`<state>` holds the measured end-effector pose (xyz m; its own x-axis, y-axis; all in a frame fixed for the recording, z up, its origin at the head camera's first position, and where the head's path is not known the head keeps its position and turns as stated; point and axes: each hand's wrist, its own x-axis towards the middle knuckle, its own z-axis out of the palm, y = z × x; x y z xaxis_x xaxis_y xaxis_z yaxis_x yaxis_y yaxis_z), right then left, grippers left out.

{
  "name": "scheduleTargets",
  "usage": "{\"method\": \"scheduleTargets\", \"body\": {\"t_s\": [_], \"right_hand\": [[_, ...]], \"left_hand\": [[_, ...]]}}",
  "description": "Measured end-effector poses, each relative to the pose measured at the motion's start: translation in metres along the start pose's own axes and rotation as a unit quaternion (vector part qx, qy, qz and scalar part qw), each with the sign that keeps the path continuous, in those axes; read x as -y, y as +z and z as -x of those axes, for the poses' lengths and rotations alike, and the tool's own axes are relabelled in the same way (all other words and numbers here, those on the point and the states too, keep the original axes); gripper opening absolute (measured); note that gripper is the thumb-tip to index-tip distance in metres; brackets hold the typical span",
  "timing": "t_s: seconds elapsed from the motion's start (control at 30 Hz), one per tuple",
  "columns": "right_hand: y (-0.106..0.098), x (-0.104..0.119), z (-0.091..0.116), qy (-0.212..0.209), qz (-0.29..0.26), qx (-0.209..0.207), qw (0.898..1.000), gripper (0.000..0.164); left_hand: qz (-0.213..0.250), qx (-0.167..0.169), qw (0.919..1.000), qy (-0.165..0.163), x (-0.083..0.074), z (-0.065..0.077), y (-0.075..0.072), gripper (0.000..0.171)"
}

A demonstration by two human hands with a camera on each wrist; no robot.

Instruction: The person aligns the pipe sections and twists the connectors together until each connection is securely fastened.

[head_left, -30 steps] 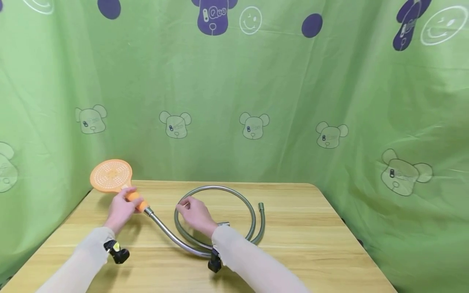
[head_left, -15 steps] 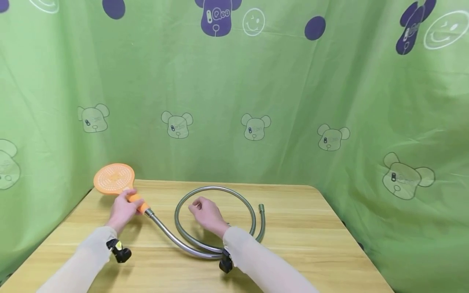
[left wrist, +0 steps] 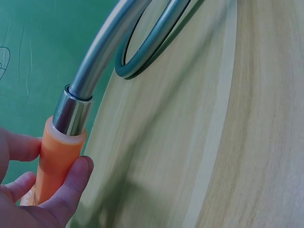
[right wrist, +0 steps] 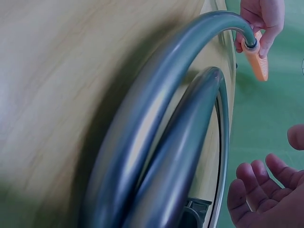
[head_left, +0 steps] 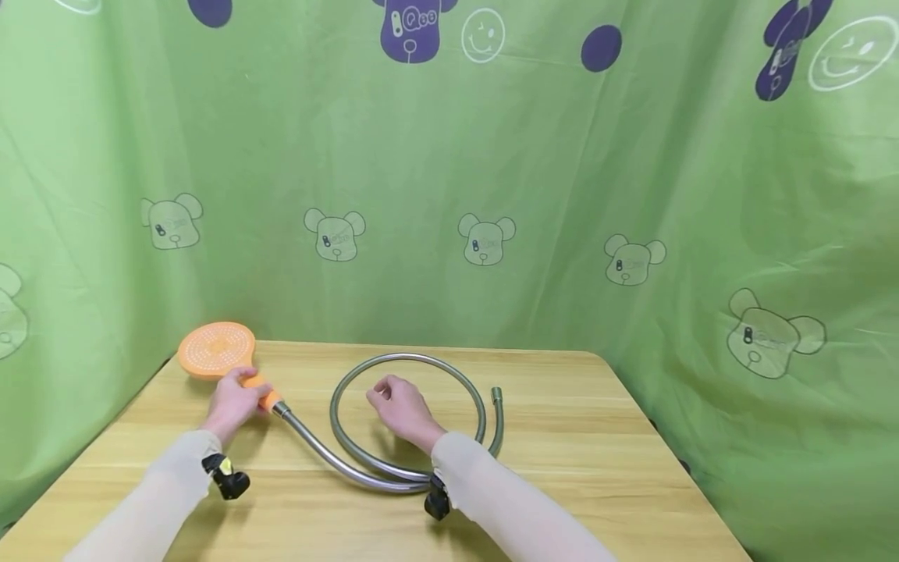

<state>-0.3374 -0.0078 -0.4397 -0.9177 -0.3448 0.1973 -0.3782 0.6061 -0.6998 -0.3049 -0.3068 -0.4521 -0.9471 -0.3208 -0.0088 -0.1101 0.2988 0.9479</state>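
The left hand (head_left: 235, 402) grips the orange handle (left wrist: 58, 166) of the shower head (head_left: 216, 348), with thumb and fingers at opposite sides, just beside the metal collar (left wrist: 73, 114); this slim part is probably chosen because it fits well between the fingers, and so the perforated round face, turned upward, is left uncovered. The shower head is at the far left of the table (head_left: 597, 453), and appears to be lifted from the surface; therefore the hose (head_left: 335, 464) must rise toward the collar in a bow, while its remaining length lies in a loop at the middle, I suppose because its own stiffness does not permit a tighter curve. The loose end (head_left: 496, 393) points to the far side, right of the loop. The right hand (head_left: 403, 410) holds nothing; its fingers are softly bent above the loop, perhaps simply resting in the air; a grey piece (right wrist: 198, 205) near the hose is partly hidden, and I cannot tell what it is.
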Motion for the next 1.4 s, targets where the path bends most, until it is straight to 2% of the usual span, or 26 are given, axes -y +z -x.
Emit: {"method": "scheduleTargets", "body": {"t_s": [0.13,0.3,0.57,0.73,1.03,1.4], "right_hand": [[-0.001,-0.002,0.0,-0.005,0.002,0.003,1.0,0.027],[-0.002,-0.004,0.001,-0.002,0.008,0.004,1.0,0.028],[-0.007,-0.008,0.005,0.008,0.019,0.002,1.0,0.027],[-0.007,-0.008,0.005,0.005,0.024,0.008,1.0,0.028],[-0.006,-0.008,0.006,0.008,0.026,0.009,1.0,0.027],[-0.009,-0.012,0.004,0.014,0.033,0.004,0.999,0.026]], "left_hand": [[0.016,0.008,0.9998,-0.007,0.002,-0.002,0.0,0.065],[0.016,0.015,0.9995,-0.021,0.004,-0.002,0.002,0.066],[0.033,0.018,0.9986,-0.036,0.008,-0.003,0.008,0.061],[0.026,0.013,0.9988,-0.04,0.009,-0.004,0.009,0.056],[-0.001,0.01,0.9991,-0.041,0.0,0.001,0.01,0.053],[-0.02,0.003,0.9992,-0.034,0.004,-0.004,0.014,0.055]]}}
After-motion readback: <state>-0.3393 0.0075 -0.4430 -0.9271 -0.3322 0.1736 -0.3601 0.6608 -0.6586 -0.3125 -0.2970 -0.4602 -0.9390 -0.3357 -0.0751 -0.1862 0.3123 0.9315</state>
